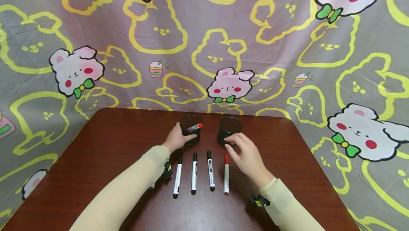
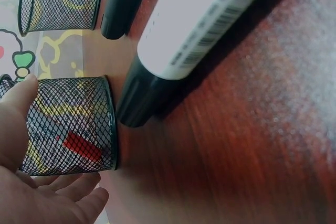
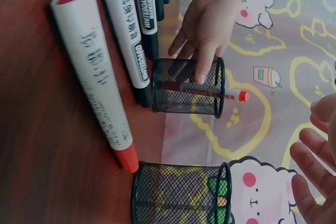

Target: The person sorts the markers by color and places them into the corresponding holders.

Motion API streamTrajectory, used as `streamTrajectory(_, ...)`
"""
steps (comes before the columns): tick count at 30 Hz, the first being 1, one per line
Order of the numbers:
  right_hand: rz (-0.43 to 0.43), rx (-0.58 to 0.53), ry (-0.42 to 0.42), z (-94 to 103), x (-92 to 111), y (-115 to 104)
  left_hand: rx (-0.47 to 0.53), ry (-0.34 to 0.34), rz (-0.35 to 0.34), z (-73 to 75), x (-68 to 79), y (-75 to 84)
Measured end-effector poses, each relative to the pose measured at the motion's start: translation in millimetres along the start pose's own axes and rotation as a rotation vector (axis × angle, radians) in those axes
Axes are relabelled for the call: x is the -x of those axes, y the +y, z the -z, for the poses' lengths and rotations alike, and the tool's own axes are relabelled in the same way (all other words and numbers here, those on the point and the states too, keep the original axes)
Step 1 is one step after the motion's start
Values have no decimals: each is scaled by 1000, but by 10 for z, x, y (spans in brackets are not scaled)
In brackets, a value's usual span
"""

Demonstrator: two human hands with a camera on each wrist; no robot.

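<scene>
Head view, table: the brown table (image 1: 127,131) carries two mesh cups near the middle of its far edge, standing upright and apart, with loose markers on their near side.
Left cup: the left cup (image 1: 197,136) contains one red-ended marker (image 1: 193,128), leaning on the rim; the left wrist view shows its red cap at the base, so it appears to stand cap down.
Left hand: the left hand (image 1: 176,138) grips the left cup, thumb across the near wall, fingers round the other side; presumably to steady a light container.
Right cup: the right cup (image 1: 224,133) stands nearer the table's right edge; no hand holds it.
Right hand: the right hand (image 1: 247,153) hovers by the right cup, thumb and fingers parted, nothing between them; the right wrist view shows a gap to the cup.
Loose markers: three black-capped markers (image 1: 194,174) and a red-capped marker (image 1: 226,177) lie side by side, caps toward the far edge, the red one rightmost; the spacing seems meant for single pick-up.
Left sleeve: a pale end of a further marker (image 1: 152,186) shows beside the left sleeve (image 1: 127,185), which hides the rest.
</scene>
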State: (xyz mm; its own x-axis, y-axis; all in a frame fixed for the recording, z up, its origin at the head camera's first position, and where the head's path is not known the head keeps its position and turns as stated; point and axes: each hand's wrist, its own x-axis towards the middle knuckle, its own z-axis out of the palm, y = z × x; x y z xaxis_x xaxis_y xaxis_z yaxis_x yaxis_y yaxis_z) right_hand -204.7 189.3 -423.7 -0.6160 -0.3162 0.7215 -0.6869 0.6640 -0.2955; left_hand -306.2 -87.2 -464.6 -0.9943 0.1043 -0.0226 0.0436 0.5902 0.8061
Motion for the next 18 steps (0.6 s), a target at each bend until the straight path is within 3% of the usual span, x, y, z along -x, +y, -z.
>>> streamTrajectory(7, -13, -3, -79, 58, 136, -19, 20, 0, -46, 6, 15, 7)
streamTrajectory(18, 39, 11, -151, 85, 312, 19, 10, -7, -21, 2, 6, 3)
